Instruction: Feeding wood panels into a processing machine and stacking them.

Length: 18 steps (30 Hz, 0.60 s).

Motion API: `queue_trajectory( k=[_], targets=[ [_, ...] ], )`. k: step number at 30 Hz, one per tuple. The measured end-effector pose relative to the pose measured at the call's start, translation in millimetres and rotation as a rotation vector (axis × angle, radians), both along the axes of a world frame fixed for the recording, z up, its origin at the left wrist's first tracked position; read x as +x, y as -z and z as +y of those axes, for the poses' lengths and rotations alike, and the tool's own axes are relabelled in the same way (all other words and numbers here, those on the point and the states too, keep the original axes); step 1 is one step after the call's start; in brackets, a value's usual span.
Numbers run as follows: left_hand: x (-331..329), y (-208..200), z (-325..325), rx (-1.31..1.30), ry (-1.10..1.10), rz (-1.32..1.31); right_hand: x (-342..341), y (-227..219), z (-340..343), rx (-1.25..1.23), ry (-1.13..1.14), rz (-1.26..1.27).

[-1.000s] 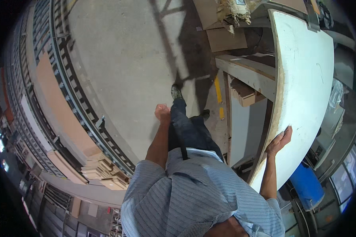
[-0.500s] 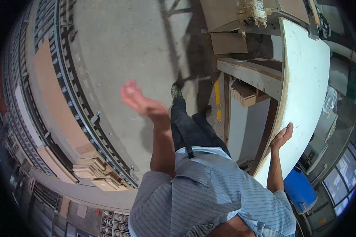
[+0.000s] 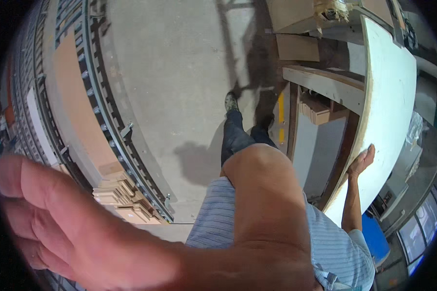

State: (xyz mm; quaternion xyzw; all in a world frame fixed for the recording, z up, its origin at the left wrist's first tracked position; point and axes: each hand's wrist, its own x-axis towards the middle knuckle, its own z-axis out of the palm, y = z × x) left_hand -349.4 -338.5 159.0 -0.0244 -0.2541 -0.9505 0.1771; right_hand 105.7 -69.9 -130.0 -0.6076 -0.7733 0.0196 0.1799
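My left hand point(image 3: 77, 223) is raised close to the head camera, large at the lower left. Its fingers reach out to the left side by side, slightly bent, with nothing seen in them. The bent forearm crosses in front of my striped shirt. On the right, my right hand point(image 3: 361, 161) lies on the near part of a long white board point(image 3: 386, 102), close to its left edge, fingers flat on the surface. The board lies on top of a wooden workbench point(image 3: 325, 87), its raw edge facing the aisle.
A roller conveyor point(image 3: 102, 109) runs along the left, with a long brown board point(image 3: 77, 97) and a stack of small wooden pieces point(image 3: 116, 194). More wood pieces point(image 3: 318, 109) sit under the bench. A blue barrel point(image 3: 375, 240) stands at lower right. Grey concrete floor point(image 3: 175, 72) lies between.
My left hand has swung up from over the floor toward the head camera. My right hand stays on the white board. The whole view has shifted slightly, so the surroundings sit further right.
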Motion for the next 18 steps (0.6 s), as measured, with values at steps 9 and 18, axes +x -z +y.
queue_trajectory(
  k=[9, 18],
  targets=[
    [-2, 94, 27, -0.111, -0.022, -0.066, -5, -14, -10, -0.069, -0.053, 0.075],
    [-57, 225, 110, 0.262, 0.858, -0.584, -23, -16, -6, 0.046, -0.021, 0.081]
  ],
)
